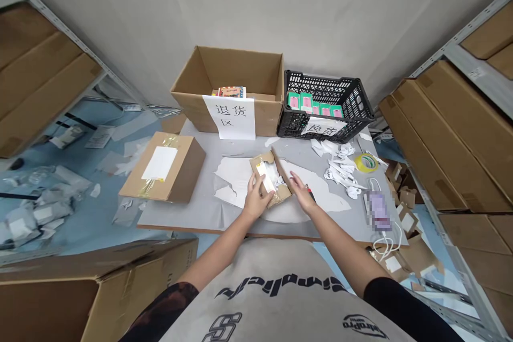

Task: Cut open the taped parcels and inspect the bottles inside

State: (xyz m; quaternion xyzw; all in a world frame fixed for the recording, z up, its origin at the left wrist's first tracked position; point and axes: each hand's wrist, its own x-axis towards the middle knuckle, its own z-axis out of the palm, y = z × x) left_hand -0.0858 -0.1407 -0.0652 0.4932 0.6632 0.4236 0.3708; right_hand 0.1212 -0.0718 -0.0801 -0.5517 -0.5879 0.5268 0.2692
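Small carton (279,191), long axis near-to-far

Table (200,208): small box (276,180), crate (320,117), tape (365,162)

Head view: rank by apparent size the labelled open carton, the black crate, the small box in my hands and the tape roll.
1. open carton
2. black crate, only a little smaller
3. small box
4. tape roll
The carton and crate sit farthest back, so their lead is safe.
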